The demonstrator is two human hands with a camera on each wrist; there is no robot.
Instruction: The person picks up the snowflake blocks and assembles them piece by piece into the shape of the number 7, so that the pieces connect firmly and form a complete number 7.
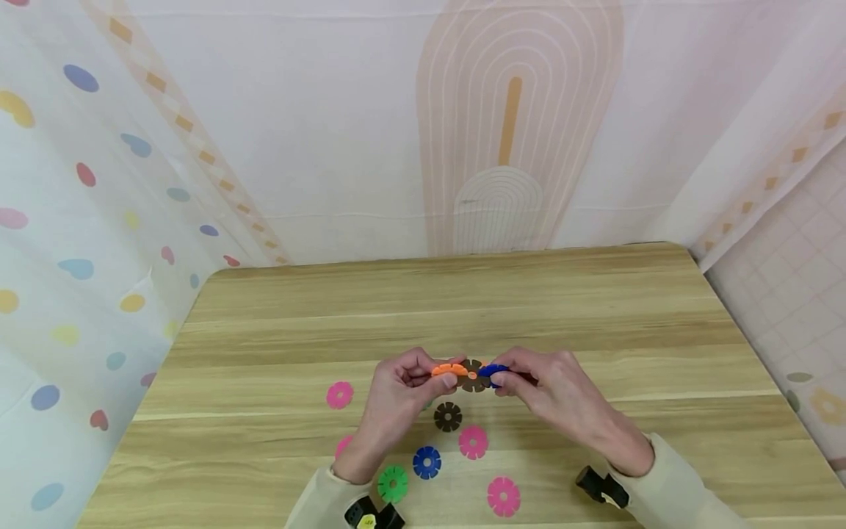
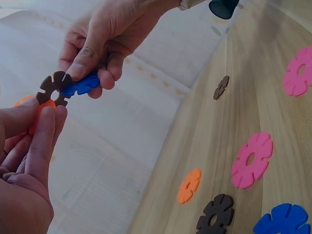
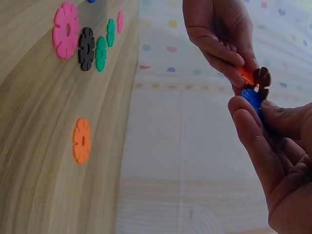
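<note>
Above the wooden table (image 1: 595, 308) both hands hold a short chain of three slotted flower-shaped discs. My left hand (image 1: 446, 375) pinches the orange disc (image 1: 449, 369) at the chain's left end. My right hand (image 1: 500, 376) pinches the blue disc (image 1: 493, 371) at its right end. A brown disc (image 1: 472, 375) sits between them. In the left wrist view the right thumb lies where the brown disc (image 2: 53, 87) meets the blue disc (image 2: 80, 84), and the left fingers (image 2: 41, 131) cover most of the orange disc (image 2: 22, 103). The right wrist view shows the blue disc (image 3: 253, 99) at the right fingertips (image 3: 243, 109).
Loose discs lie on the table under and in front of the hands: a pink disc (image 1: 340, 394), a dark disc (image 1: 447, 416), a second pink one (image 1: 473, 441), a blue disc (image 1: 427, 462), a green disc (image 1: 393, 483) and another pink one (image 1: 504, 496). Patterned cloth walls enclose the table.
</note>
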